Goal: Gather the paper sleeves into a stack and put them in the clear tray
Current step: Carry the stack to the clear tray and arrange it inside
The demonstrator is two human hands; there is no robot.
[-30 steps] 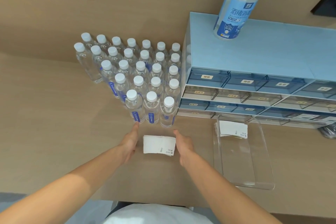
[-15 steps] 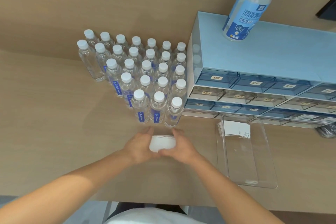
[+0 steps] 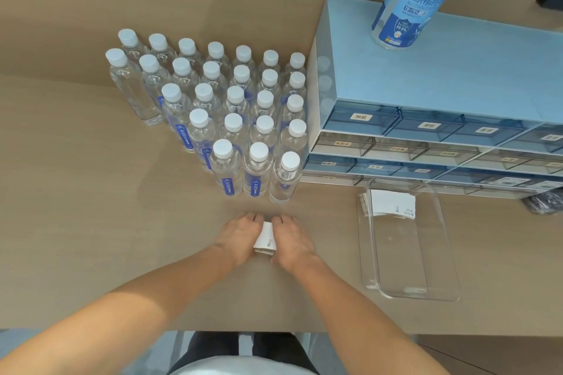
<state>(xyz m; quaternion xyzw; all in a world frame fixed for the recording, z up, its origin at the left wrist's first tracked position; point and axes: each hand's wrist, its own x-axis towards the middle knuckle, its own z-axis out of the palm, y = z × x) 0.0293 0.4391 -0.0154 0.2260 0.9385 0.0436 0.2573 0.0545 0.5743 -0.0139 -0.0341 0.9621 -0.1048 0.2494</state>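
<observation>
Sleeves being squared up, one batch already lying in the clear tray [image 3: 405, 289].
Left hand [image 3: 240, 237] and right hand [image 3: 294, 242] are pressing together on the stack of paper sleeves [image 3: 266, 239], left of the tray on the table [image 3: 76, 207]; carrying across is remaining, with bare surface between, water bottles [image 3: 225, 118] standing behind.

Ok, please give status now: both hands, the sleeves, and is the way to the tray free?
Left hand, right hand pressed on sleeve stack. Clear tray holds one pile, near half bare. Path clear.
</observation>
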